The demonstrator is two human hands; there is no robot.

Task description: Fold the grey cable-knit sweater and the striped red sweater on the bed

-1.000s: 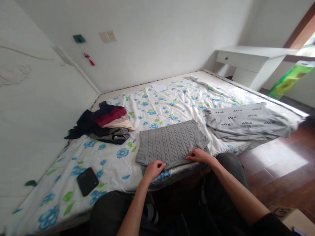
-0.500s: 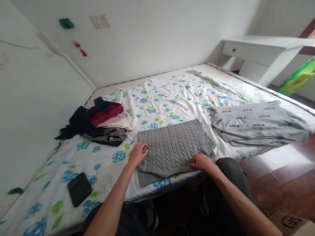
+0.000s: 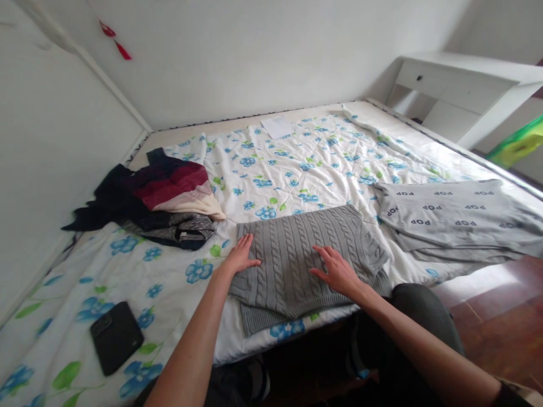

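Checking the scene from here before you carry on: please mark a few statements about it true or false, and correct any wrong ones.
1. The left hand rests open on the grey cable-knit sweater. True.
2. The right hand grips the black rectangular case. False: it lies open on the sweater; the case sits apart on the blue-flowered white duvet.
3. Grey fabric printed "POP" lies right of the sweater. True.
4. The dark pile of clothes with a maroon band is on the wooden floor. False: it lies on the duvet.
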